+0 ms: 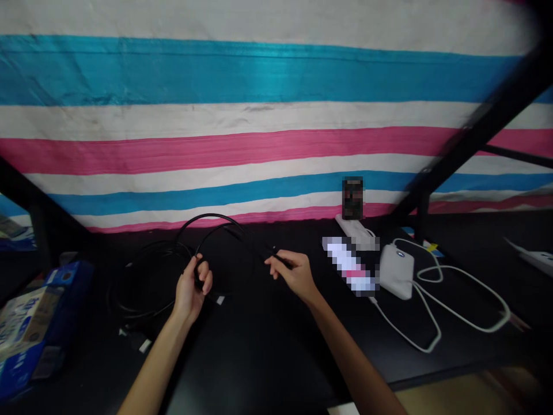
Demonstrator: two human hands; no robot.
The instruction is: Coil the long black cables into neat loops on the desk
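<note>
A black cable (pixel 211 215) arches up between my two hands above the dark tabletop. My left hand (pixel 193 286) is closed around part of it, palm turned up and fingers curled. To the right, my right hand (pixel 294 272) pinches a length of the cable between thumb and fingers, near what looks like its end. Further loops of the cable lie in a loose coil (pixel 140 314) left of my left hand. Small white pieces, perhaps tags, lie near the coil; what they are I cannot make out.
A white power bank (pixel 396 272) with white cords (pixel 488 330) lies to the right, beside a blurred phone-like device (pixel 349 266). Blue packages (pixel 38 328) are at the left. Behind the black table (pixel 242 369) hangs a striped sheet (pixel 259 75), with dark slanted frame bars (pixel 470 127).
</note>
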